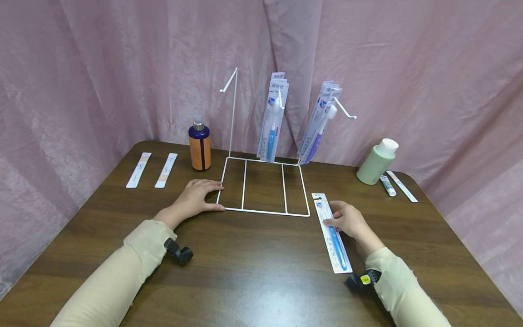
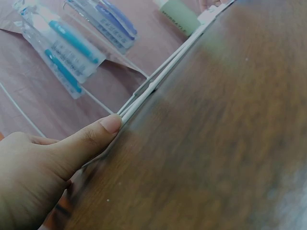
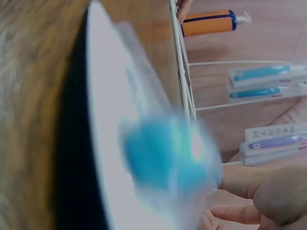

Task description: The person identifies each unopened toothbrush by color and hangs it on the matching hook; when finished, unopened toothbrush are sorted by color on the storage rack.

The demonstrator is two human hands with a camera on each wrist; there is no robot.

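My right hand (image 1: 349,221) pinches a packaged toothbrush (image 1: 332,236) by its right edge. It has a blue handle on a white backing card and appears tilted just above the table; in the right wrist view it is large and blurred. My left hand (image 1: 194,200) rests at the left front corner of a white wire rack (image 1: 267,212), thumb and fingers spread and touching its base. On the rack's middle hook hang blue packaged toothbrushes (image 1: 273,120). Purple packaged toothbrushes (image 1: 319,122) hang on the right hook. The left hook (image 1: 229,80) carries nothing.
An orange and blue pump bottle (image 1: 200,147) stands left of the rack. Two slim white packets (image 1: 139,170) lie farther left. A green bottle with a white cap (image 1: 377,163), a small tube (image 1: 387,185) and another slim packet (image 1: 402,186) are at the right. A pink curtain hangs behind.
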